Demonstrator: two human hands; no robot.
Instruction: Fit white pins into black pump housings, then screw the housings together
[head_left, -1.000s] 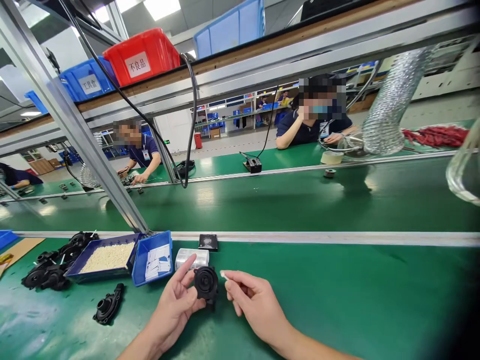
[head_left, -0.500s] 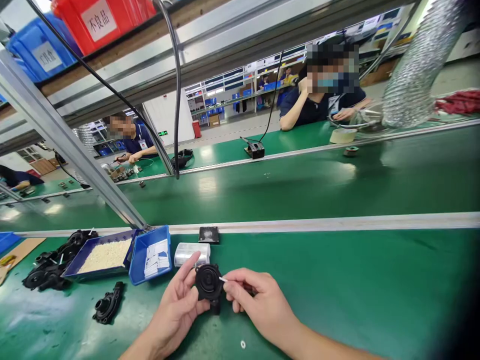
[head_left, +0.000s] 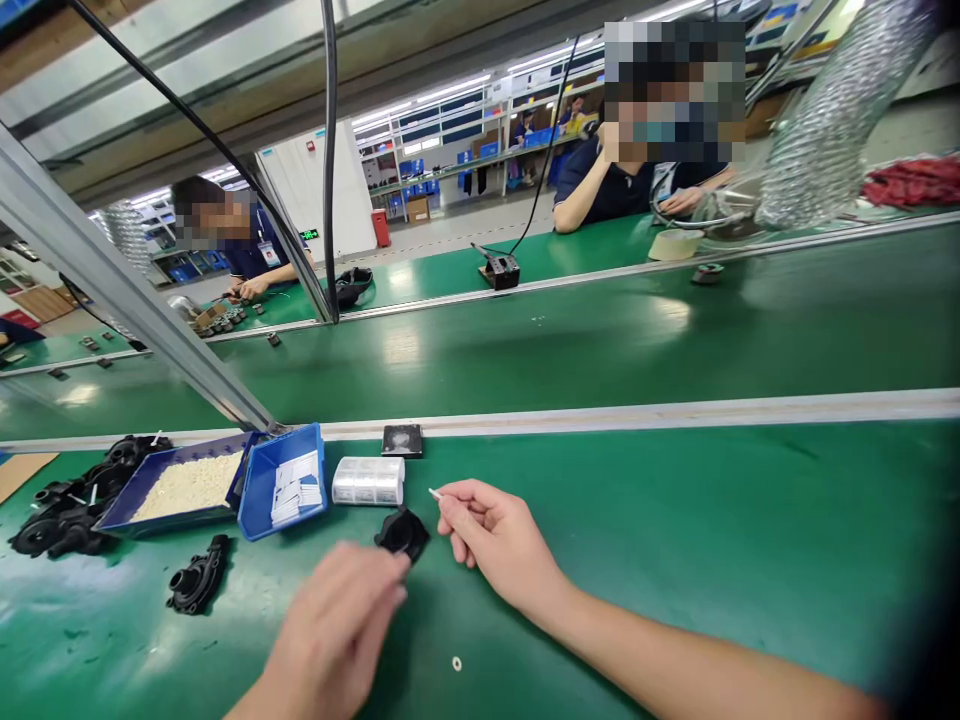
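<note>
The right hand (head_left: 495, 540), to the right of the open blue plastic bin (head_left: 259, 470), pinches a thin white stick (head_left: 435, 493) between thumb and forefinger, those tips closed on it, the other fingers loosely curled beneath. The left hand (head_left: 337, 610), nearer the viewer than the bin and to its right, is blurred, its fingers bent close together, holding a black moulded housing (head_left: 401, 530) at the tips; exact finger contact is unclear. That housing is right of the bin, tilted, matt and dark, with a hollow-looking side and an angular edge. Flat white strips (head_left: 296, 488) fill part of the bin. Just right of it lies a glossy, clear plastic cylinder (head_left: 369, 481); left of it stands a dark-blue tray (head_left: 172, 524) of small cream pieces. A flat white ring (head_left: 454, 662) lies to the bin's right, well toward the viewer, on the smooth green tabletop (head_left: 675, 560).
</note>
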